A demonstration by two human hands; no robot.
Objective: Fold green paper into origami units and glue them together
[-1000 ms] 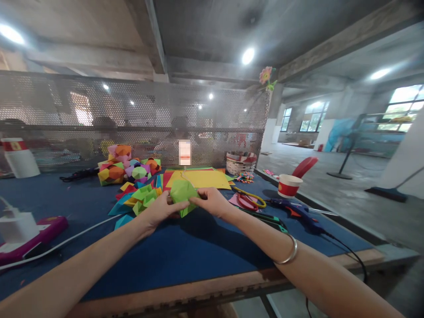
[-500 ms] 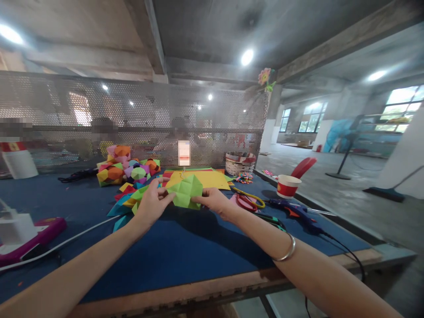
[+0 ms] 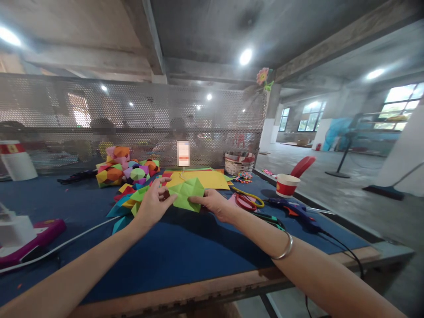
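A creased sheet of light green paper hangs above the blue table, held between my two hands. My left hand pinches its left edge between thumb and fingers. On the opposite side, my right hand grips the right edge, its thumb lying on the front face. Behind the green paper lies a stack of yellow paper with other colours under it. Folded pieces in green, yellow and blue sit just beyond my left wrist. The fingertips behind the paper are hidden.
Folded paper balls stand at the back left, a woven basket at the back. To the right lie scissors, a glue gun and a paper cup. A purple power strip with a white cable is at left.
The green paper has tilted and its creased face has turned a little between my hands. Both hands keep their hold in nearly the same place.
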